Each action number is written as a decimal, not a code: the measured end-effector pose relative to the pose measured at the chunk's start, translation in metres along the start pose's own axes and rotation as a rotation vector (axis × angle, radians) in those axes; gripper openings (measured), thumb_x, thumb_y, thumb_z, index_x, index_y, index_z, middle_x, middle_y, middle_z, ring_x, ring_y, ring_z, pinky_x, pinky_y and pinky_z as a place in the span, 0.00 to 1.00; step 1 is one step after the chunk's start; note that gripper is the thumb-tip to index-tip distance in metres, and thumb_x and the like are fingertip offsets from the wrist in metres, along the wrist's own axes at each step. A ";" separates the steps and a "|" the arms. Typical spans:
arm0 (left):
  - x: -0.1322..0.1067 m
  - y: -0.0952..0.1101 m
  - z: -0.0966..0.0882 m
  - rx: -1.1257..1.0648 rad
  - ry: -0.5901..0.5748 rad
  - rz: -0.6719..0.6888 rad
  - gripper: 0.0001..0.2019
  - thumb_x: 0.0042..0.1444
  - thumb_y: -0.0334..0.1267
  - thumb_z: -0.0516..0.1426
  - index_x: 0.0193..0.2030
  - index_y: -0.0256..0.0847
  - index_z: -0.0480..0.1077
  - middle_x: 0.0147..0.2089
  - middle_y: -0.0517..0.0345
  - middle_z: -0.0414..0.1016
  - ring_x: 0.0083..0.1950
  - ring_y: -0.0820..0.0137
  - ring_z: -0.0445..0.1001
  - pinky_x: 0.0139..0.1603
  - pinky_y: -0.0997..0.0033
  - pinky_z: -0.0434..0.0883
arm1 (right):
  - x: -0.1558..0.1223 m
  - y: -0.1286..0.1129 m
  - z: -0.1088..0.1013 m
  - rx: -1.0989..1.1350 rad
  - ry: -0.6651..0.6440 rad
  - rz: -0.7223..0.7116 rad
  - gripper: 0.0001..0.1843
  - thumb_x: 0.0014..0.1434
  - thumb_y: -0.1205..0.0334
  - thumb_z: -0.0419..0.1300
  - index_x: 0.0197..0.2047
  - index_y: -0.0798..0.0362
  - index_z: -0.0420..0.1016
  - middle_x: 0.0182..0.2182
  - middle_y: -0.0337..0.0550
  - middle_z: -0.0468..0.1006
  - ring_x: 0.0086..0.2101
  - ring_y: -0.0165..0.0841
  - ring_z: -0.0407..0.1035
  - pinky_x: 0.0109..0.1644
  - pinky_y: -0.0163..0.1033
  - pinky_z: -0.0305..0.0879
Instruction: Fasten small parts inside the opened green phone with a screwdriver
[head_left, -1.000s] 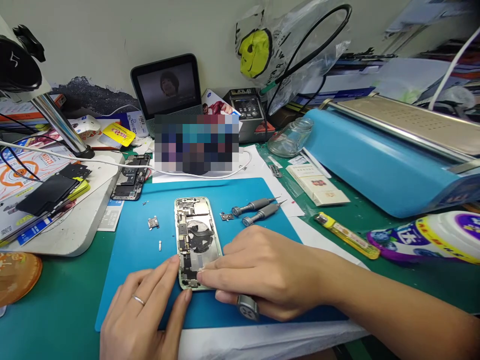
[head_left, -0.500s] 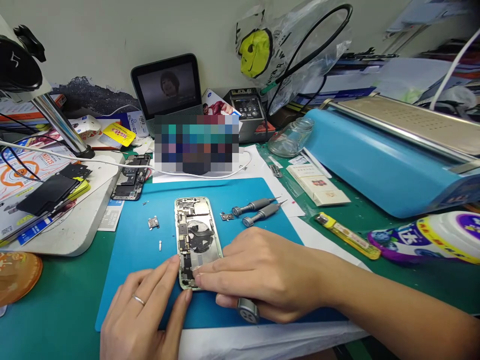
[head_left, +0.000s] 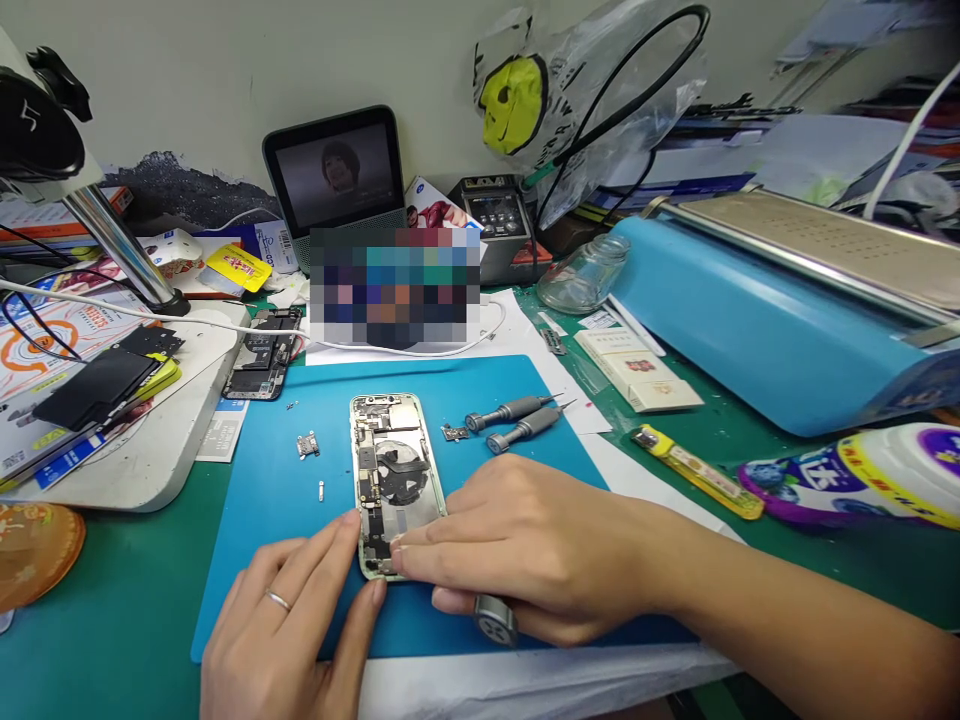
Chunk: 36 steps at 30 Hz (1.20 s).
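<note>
Fingers of right hand clenched on grey metal screwdriver, left hand released, steadying opened silver phone chassis; tip slip could scratch board if pressed askew

The opened phone lies flat on the blue mat, its insides facing up.

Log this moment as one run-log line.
left hand: steadies opened phone | right hand: holds screwdriver, fingertips on phone's lower end | surface: blue mat
</note>
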<state>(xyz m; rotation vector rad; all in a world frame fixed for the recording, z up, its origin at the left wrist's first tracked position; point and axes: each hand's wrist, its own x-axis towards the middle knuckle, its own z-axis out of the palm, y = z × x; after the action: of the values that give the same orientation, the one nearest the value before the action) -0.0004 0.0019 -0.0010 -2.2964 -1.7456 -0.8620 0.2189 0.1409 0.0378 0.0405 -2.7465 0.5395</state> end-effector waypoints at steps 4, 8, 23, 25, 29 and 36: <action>-0.002 0.000 0.000 0.002 0.005 0.006 0.22 0.65 0.36 0.61 0.65 0.41 0.69 0.58 0.58 0.80 0.51 0.66 0.75 0.48 0.69 0.76 | 0.000 0.000 0.000 0.001 -0.007 0.002 0.14 0.73 0.66 0.48 0.50 0.58 0.74 0.38 0.41 0.83 0.28 0.27 0.71 0.27 0.39 0.57; -0.001 0.001 0.000 0.003 0.006 -0.004 0.22 0.65 0.36 0.61 0.65 0.41 0.69 0.57 0.57 0.81 0.50 0.65 0.76 0.47 0.68 0.77 | -0.001 0.000 0.000 0.002 -0.011 0.006 0.13 0.73 0.66 0.49 0.51 0.58 0.74 0.38 0.42 0.84 0.29 0.27 0.72 0.28 0.39 0.58; 0.000 0.006 -0.001 -0.036 -0.005 -0.058 0.22 0.65 0.35 0.61 0.65 0.43 0.68 0.57 0.58 0.81 0.51 0.65 0.76 0.46 0.67 0.76 | 0.000 0.000 0.002 0.018 -0.005 0.001 0.14 0.73 0.66 0.50 0.53 0.60 0.75 0.41 0.42 0.84 0.31 0.28 0.74 0.29 0.39 0.59; 0.001 0.006 -0.002 -0.040 -0.004 -0.061 0.22 0.66 0.35 0.61 0.65 0.43 0.68 0.57 0.58 0.81 0.51 0.65 0.76 0.46 0.67 0.76 | 0.000 0.000 0.002 0.019 -0.011 0.006 0.14 0.73 0.66 0.49 0.54 0.59 0.74 0.42 0.42 0.84 0.31 0.29 0.74 0.29 0.39 0.59; 0.000 0.006 -0.002 -0.045 -0.002 -0.061 0.21 0.65 0.35 0.61 0.65 0.42 0.69 0.57 0.57 0.81 0.51 0.64 0.76 0.46 0.67 0.76 | 0.001 0.000 0.004 0.008 -0.028 0.005 0.15 0.74 0.64 0.49 0.56 0.58 0.72 0.47 0.42 0.84 0.36 0.30 0.77 0.30 0.40 0.61; -0.001 0.007 -0.001 -0.042 -0.001 -0.065 0.22 0.65 0.35 0.61 0.65 0.43 0.68 0.57 0.56 0.81 0.50 0.64 0.77 0.45 0.66 0.77 | 0.003 -0.002 0.004 -0.018 -0.016 0.005 0.16 0.75 0.64 0.48 0.56 0.58 0.73 0.48 0.44 0.84 0.38 0.29 0.78 0.31 0.40 0.64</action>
<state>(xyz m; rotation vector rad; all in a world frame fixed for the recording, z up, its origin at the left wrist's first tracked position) 0.0052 -0.0015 0.0015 -2.2777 -1.8291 -0.9177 0.2151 0.1381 0.0362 0.0338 -2.7671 0.5176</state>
